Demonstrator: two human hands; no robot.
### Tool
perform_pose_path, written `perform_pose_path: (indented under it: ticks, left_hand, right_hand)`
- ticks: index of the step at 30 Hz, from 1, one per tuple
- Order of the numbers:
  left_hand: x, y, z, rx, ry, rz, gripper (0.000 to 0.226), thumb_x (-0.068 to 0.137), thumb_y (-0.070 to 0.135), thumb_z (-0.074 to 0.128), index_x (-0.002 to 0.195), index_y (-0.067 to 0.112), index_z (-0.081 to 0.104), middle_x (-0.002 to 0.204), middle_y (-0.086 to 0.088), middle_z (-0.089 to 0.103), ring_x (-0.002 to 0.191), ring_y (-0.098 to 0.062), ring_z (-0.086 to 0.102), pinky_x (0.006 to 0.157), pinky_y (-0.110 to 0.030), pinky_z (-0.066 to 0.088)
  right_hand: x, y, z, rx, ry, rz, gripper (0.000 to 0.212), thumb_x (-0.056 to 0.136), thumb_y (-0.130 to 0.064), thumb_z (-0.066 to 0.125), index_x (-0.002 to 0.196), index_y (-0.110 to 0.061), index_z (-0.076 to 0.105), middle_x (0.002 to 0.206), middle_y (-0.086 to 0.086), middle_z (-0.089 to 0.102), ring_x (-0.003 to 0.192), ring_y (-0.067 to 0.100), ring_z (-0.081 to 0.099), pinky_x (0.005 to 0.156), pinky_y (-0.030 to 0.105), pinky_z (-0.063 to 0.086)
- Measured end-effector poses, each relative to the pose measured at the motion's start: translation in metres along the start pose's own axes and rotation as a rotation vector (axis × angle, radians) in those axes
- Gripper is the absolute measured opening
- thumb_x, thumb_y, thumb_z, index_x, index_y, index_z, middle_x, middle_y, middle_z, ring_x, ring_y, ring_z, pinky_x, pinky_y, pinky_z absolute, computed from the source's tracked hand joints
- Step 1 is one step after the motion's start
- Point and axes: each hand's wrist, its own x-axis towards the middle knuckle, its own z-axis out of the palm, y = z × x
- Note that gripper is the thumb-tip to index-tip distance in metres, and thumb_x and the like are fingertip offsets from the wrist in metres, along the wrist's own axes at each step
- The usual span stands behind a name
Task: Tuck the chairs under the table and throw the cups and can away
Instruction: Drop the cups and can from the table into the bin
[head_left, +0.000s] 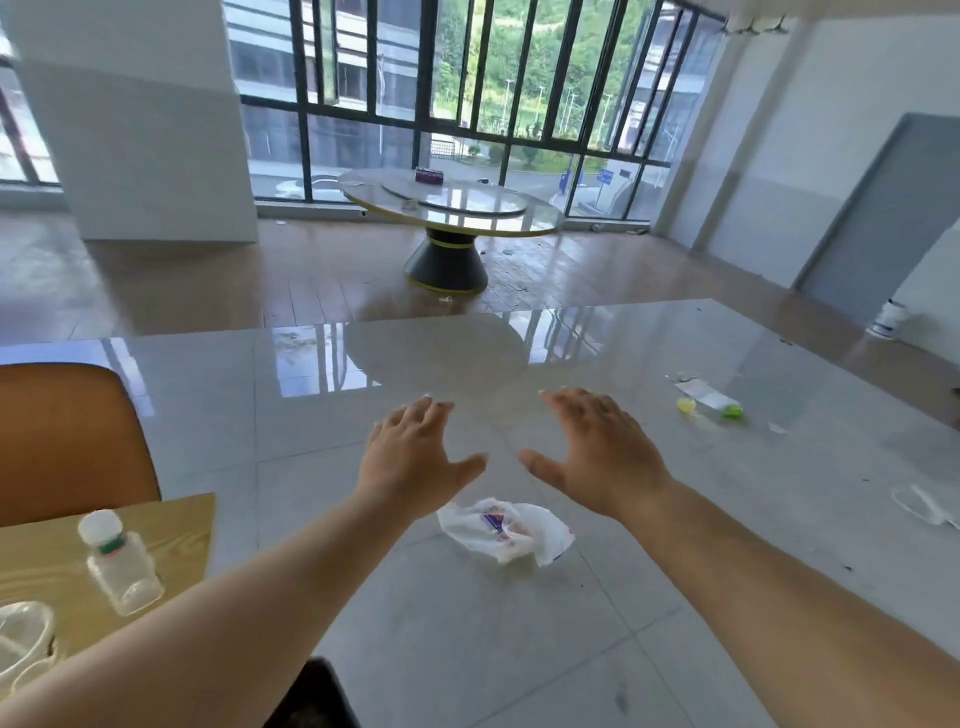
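Note:
My left hand (415, 457) and my right hand (597, 452) are stretched out in front of me, palms down, fingers apart, holding nothing. They hover over the grey tiled floor. An orange-brown chair back (67, 441) stands at the left, beside the corner of a light wooden table (187, 525). On that table lies a clear plastic bottle (122, 564) with a white cap, and a clear plastic item (21, 644) shows at the lower left edge. No cup or can is recognisable in view.
A crumpled white plastic bag (509, 530) lies on the floor below my hands. Small litter (709, 405) is at the right, more clear plastic (922, 504) further right. A round glass-topped table (452, 208) stands by the barred windows. A white bucket (891, 317) sits near a grey door.

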Motion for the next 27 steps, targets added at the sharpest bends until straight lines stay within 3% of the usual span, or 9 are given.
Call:
perform_pose_path:
  ticks: [7,16,20,24,27]
  left_hand:
    - [0.060,-0.074,-0.013,0.126,0.087,-0.180,0.093,0.081,0.082,0.051,0.156,0.029,0.035,0.163,-0.001,0.037,0.147,-0.027,0.034,0.120,-0.046,0.029]
    - [0.022,-0.175,-0.025,0.255,0.181,-0.780,0.091,0.085,0.082,0.050,0.156,0.028,0.032,0.167,-0.003,0.029,0.152,-0.027,0.025,0.123,-0.048,0.024]
    - [-0.036,-0.193,-0.037,0.281,0.267,-1.049,0.093,0.085,0.082,0.049,0.156,0.024,0.031,0.168,-0.007,0.028,0.154,-0.026,0.023,0.124,-0.045,0.020]
    - [-0.123,-0.201,-0.032,0.302,0.326,-1.317,0.094,0.086,0.084,0.045,0.158,0.025,0.029,0.169,-0.006,0.026,0.155,-0.025,0.021,0.125,-0.044,0.018]
    - [-0.193,-0.204,-0.011,0.257,0.415,-1.470,0.096,0.085,0.087,0.039,0.159,0.026,0.026,0.171,-0.005,0.020,0.156,-0.025,0.017,0.126,-0.049,0.018]
  right_hand:
    - [0.145,-0.045,0.045,0.102,-0.009,-0.298,0.097,0.082,-0.088,0.031,0.157,-0.025,0.030,0.161,0.005,0.040,0.147,0.028,0.035,0.118,0.048,0.033]
    - [0.269,-0.172,0.119,0.211,-0.167,-0.863,0.100,0.078,-0.089,0.031,0.156,-0.026,0.033,0.159,0.005,0.042,0.145,0.029,0.037,0.116,0.050,0.036]
    - [0.269,-0.254,0.134,0.297,-0.207,-1.134,0.099,0.079,-0.088,0.038,0.154,-0.024,0.039,0.153,0.005,0.048,0.139,0.030,0.045,0.110,0.049,0.040]
    - [0.221,-0.332,0.158,0.370,-0.309,-1.387,0.093,0.084,-0.079,0.052,0.155,-0.020,0.040,0.155,0.005,0.047,0.140,0.029,0.043,0.113,0.046,0.038]
    - [0.166,-0.371,0.191,0.374,-0.402,-1.541,0.092,0.084,-0.080,0.047,0.155,-0.022,0.039,0.155,0.003,0.048,0.140,0.029,0.043,0.111,0.044,0.039]
